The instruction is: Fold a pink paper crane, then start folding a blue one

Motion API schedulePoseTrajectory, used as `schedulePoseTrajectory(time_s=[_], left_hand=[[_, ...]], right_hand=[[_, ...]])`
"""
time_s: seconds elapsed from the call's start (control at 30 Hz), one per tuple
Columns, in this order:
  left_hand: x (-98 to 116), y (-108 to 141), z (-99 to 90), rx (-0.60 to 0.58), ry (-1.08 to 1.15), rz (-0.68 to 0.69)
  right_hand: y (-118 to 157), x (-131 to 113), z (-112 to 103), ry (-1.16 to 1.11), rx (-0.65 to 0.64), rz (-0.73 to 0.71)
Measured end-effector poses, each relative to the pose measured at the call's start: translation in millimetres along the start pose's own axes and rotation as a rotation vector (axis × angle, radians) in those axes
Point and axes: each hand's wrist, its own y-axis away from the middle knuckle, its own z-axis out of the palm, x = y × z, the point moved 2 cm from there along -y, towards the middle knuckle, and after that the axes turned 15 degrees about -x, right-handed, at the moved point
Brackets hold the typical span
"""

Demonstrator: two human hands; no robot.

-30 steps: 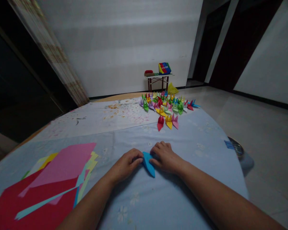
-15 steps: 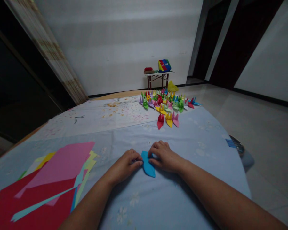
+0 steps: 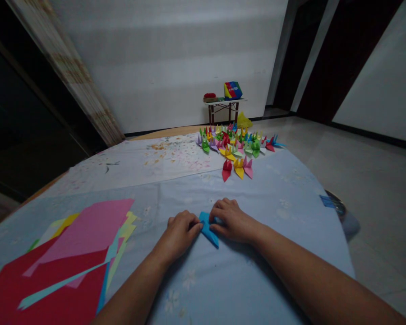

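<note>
A small folded piece of blue paper lies on the light blue tablecloth, pointed at its near end. My left hand pinches its left edge between thumb and fingers. On the other side, my right hand is closed on the right edge, fingers curled and thumb below. Part of the paper is hidden under the fingers. Beyond the hands stand a red paper crane, a yellow paper crane and a pink paper crane.
Many coloured cranes crowd the table's far right. At the left lie coloured paper sheets, a pink sheet over a red sheet, with a pale teal strip on top. A small side table stands by the wall.
The blue paper's left side has been folded inward, and its near part looks narrower. Both hands stay on it, with the left hand slightly turned.
</note>
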Motion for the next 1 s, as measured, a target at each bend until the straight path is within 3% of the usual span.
schedulePoseTrajectory(time_s=[0.4, 1.0], left_hand=[[-0.6, 0.6, 5.0, 0.049, -0.036, -0.005], [6.2, 1.7, 5.7, 0.133, -0.010, -0.053]], right_hand=[[2.4, -0.9, -4.0, -0.094, -0.022, -0.009], [2.8, -5.0, -2.8, -0.020, -0.027, 0.024]])
